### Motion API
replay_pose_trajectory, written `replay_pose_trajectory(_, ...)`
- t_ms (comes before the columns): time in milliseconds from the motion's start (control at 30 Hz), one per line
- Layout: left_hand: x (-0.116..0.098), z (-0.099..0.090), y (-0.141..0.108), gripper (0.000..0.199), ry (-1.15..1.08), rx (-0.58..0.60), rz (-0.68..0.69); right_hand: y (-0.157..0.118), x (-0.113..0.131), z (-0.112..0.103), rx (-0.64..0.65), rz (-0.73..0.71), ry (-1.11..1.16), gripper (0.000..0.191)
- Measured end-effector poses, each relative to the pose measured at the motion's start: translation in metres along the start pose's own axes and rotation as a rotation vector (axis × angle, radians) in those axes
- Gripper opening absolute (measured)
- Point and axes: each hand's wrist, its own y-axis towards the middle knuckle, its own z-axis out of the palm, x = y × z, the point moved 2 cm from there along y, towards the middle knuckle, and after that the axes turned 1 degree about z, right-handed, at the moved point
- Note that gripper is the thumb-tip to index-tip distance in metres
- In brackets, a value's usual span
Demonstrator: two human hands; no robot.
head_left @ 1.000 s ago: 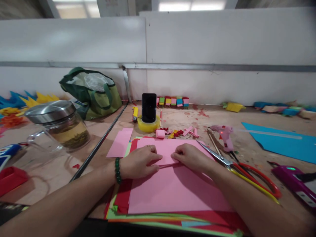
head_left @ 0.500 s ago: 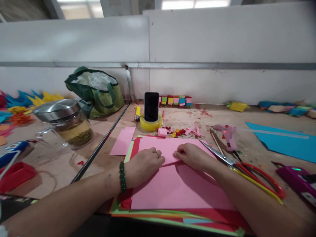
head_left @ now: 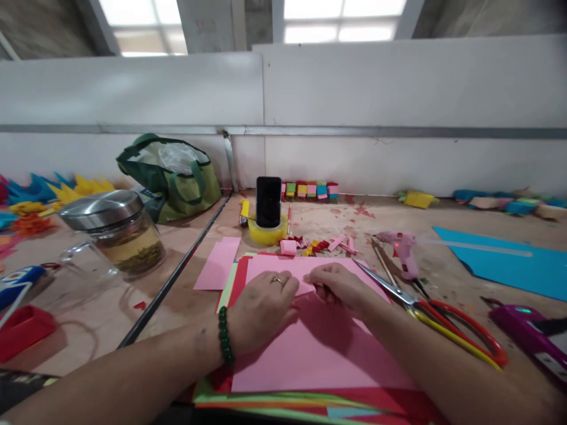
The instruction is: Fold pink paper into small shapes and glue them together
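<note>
A small folded piece of pink paper [head_left: 305, 288] spans the gap between my hands, above a larger pink sheet [head_left: 283, 363]. My left hand [head_left: 268, 304], with a ring and a green bead bracelet [head_left: 225, 336], has its fingers curled in at the piece's left end. At the other end my right hand [head_left: 332, 283] pinches the paper between thumb and fingers. Both sets of fingertips are partly hidden. Under the pink sheet lies a stack of red and green sheets [head_left: 248, 401]. Scissors [head_left: 405, 298] with red and yellow handles rest just right of my right hand.
Behind the stack stand a phone [head_left: 268, 200] in a yellow tape roll [head_left: 266, 233] and several paper scraps [head_left: 316, 245]. Rightward are a pink glue gun [head_left: 405, 251] and blue paper [head_left: 509, 260]. A glass jar [head_left: 133, 245] and green bag [head_left: 190, 189] stand left.
The camera view has tilted up a little. My left hand has turned and curled its fingers more around the pink paper's end, while my right hand keeps its pinch.
</note>
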Motion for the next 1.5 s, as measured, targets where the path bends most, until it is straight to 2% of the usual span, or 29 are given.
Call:
replay_pose_trajectory(33, 0.000, 0.000, -0.001, 0.019, -0.021, -0.022, -0.004, -0.002, 0.000, 0.004, 0.000, -0.012, 0.033, 0.030)
replay_pose_trajectory(167, 0.007, -0.002, -0.004, 0.019, -0.268, -0.111, -0.077, -0.008, 0.001, 0.010, 0.000, -0.099, 0.125, 0.032)
replay_pose_trajectory(267, 0.014, -0.004, -0.004, 0.025, -0.580, -0.175, -0.155, -0.015, 0.008, 0.005, -0.102, -0.346, 0.120, 0.036)
replay_pose_trajectory(367, 0.016, -0.003, -0.002, 0.029, -0.878, -0.192, -0.182, -0.027, 0.016, 0.003, -0.242, -0.649, 0.017, 0.023)
replay_pose_trajectory(400, 0.015, -0.002, -0.002, 0.029, -0.931, -0.203, -0.175, -0.030, 0.018, 0.004, -0.267, -0.734, -0.027, 0.017)
replay_pose_trajectory(467, 0.013, -0.002, -0.002, 0.028, -0.966, -0.227, -0.137, -0.037, 0.021, 0.007, -0.278, -0.864, -0.107, 0.017)
replay_pose_trajectory(600, 0.009, -0.003, -0.003, 0.027, -0.993, -0.240, -0.088, -0.045, 0.023, 0.013, -0.246, -1.017, -0.198, 0.003)
replay_pose_trajectory(700, 0.007, -0.004, -0.003, 0.027, -1.021, -0.215, -0.086, -0.048, 0.023, 0.013, -0.261, -1.025, -0.243, 0.007)
replay_pose_trajectory(867, 0.005, -0.005, -0.002, 0.031, -1.010, -0.148, -0.123, -0.043, 0.022, 0.008, -0.300, -0.898, -0.185, 0.019)
replay_pose_trajectory(1000, 0.007, -0.003, -0.001, 0.037, -0.998, -0.102, -0.122, -0.039, 0.022, 0.007, -0.280, -0.862, -0.183, 0.013)
replay_pose_trajectory(1100, 0.012, 0.000, 0.000, 0.037, -1.002, -0.065, -0.131, -0.035, 0.022, 0.003, -0.252, -0.827, -0.206, 0.017)
replay_pose_trajectory(1233, 0.026, -0.001, 0.005, 0.029, -0.920, -0.146, -0.169, -0.026, 0.022, -0.018, -0.319, -0.709, -0.081, 0.026)
replay_pose_trajectory(1333, 0.038, -0.003, 0.010, 0.025, -0.947, -0.229, -0.201, -0.018, 0.021, -0.034, -0.361, -0.640, -0.112, 0.026)
replay_pose_trajectory(1400, 0.044, -0.004, 0.012, 0.021, -0.931, -0.285, -0.214, -0.016, 0.021, -0.041, -0.345, -0.644, -0.209, 0.021)
replay_pose_trajectory(1500, 0.049, -0.004, 0.012, 0.012, -0.802, -0.361, -0.212, -0.014, 0.019, -0.044, -0.253, -0.729, -0.345, 0.015)
